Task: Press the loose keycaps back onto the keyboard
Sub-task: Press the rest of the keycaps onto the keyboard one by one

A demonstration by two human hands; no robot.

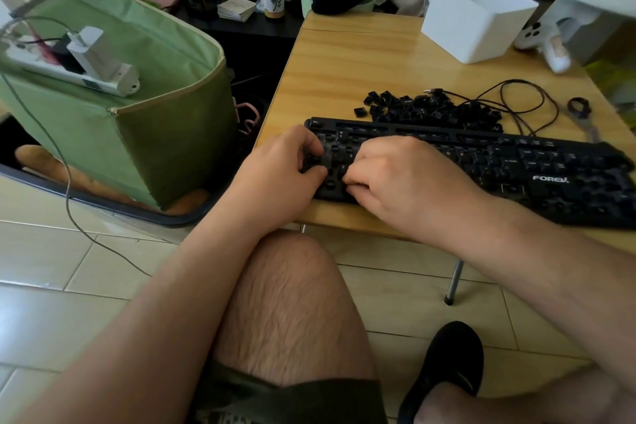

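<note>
Both hands, left (292,162) and right (395,172), fingers curled, press keycaps into the keyboard's (516,175) left end; grip unclear. Next: fetch from the far pile (430,110).

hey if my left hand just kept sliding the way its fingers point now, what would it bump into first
Probably your right hand. The left hand rests on the keyboard with its fingers curled toward the right, and the right hand's fingers sit just beyond. Depth is unclear, so it might pass over bare key sockets first.

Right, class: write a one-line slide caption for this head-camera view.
Both hands press keycaps onto the black keyboard's left end; loose keycaps wait behind it.
</note>
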